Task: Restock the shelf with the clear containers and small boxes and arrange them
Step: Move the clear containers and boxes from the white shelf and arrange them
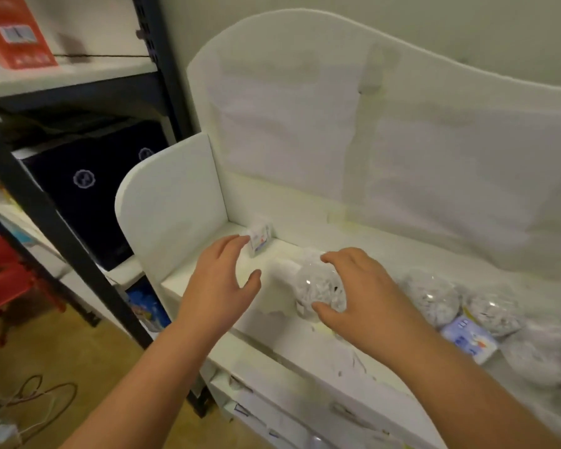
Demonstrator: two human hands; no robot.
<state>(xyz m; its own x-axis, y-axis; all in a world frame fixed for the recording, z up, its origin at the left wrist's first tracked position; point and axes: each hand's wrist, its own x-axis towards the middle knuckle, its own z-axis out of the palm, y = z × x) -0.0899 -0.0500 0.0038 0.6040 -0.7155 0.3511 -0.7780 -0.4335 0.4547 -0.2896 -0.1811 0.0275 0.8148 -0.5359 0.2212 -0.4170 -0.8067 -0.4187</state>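
Observation:
A white shelf unit (386, 247) fills the middle of the view. My right hand (366, 299) grips a round clear container (319, 288) full of white bits, on the shelf top near its front edge. My left hand (222, 281) hovers with its fingers spread, its fingertips touching or almost touching a small white box (260, 236) that stands in the shelf's back left corner. Further right on the shelf lie more clear containers (433, 294) and a small pale blue box (470, 338).
A dark metal rack (30, 189) with black boxes (88, 186) and an orange package (13, 30) stands at the left. The shelf's white side panel (172, 202) rises beside my left hand. A red stool (4, 277) and cables (30, 403) lie on the brown floor.

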